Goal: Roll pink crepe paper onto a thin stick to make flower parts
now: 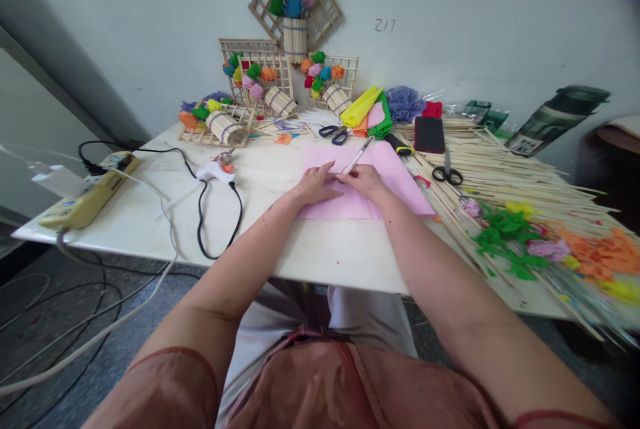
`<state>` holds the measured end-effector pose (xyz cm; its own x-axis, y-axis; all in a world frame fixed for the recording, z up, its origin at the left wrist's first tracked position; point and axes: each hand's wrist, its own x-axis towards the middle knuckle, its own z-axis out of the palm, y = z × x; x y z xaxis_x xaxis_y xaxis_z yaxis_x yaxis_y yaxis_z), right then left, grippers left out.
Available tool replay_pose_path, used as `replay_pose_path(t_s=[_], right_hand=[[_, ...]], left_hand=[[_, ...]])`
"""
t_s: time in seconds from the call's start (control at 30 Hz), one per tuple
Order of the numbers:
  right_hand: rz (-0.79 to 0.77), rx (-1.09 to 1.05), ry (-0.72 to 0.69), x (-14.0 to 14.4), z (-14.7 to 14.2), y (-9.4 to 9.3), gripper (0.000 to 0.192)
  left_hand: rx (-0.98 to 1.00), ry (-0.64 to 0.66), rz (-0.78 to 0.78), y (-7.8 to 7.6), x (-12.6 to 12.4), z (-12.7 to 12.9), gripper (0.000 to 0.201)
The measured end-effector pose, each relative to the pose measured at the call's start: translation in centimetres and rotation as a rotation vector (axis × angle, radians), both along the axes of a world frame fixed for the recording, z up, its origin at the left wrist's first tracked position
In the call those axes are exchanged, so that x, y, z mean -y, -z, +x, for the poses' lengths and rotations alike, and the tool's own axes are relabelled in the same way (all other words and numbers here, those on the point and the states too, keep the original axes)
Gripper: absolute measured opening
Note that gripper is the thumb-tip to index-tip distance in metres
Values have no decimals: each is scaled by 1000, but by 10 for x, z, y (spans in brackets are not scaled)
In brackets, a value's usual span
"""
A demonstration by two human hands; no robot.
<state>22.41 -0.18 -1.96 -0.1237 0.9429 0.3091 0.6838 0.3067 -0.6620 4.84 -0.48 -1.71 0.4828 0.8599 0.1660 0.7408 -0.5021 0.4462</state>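
Note:
A sheet of pink paper [395,182] lies on the white table in front of me. My left hand [317,185] rests on its left part with the fingers spread, its fingertips near those of my right hand. My right hand [364,182] is closed around a white pen [358,157], which leans with its upper end away from me. The pen's tip is hidden by the fingers. Whether a small piece lies under the fingertips, I cannot make out.
A hot glue gun [216,170] and a yellow power strip [93,195] with cables lie left. Behind are scissors [334,133], folded coloured paper [363,111] and stick-and-flower pieces [280,102]. Thin wooden sticks [520,169], a phone [429,134] and paper scraps [595,252] lie right.

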Motion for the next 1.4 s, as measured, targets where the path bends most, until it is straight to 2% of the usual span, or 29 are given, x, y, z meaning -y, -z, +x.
replay_pose_path(t_s=[0.17,0.33,0.53,0.83,0.97,1.17,1.4], right_hand=[[-31,-63,-29,-1,1,1,23],[-77,-281,-68,1,1,-1,20],[-46,-402,-58,4,9,-8,20],[84,-55,-57,3,17,-3,22],[92,2,6,9,13,-10,24],[95,145,9,12,8,-13,26],[89,184,15,10,6,-9,27]], left_hand=[[11,7,-5,1,0,0,86],[27,59,-20,-1,0,0,84],[53,105,1,-1,2,-1,80],[76,110,28,-2,4,-3,82],[83,106,32,-2,5,-3,83],[8,-26,77,-6,12,0,79],[-36,-9,68,-8,14,0,74]])
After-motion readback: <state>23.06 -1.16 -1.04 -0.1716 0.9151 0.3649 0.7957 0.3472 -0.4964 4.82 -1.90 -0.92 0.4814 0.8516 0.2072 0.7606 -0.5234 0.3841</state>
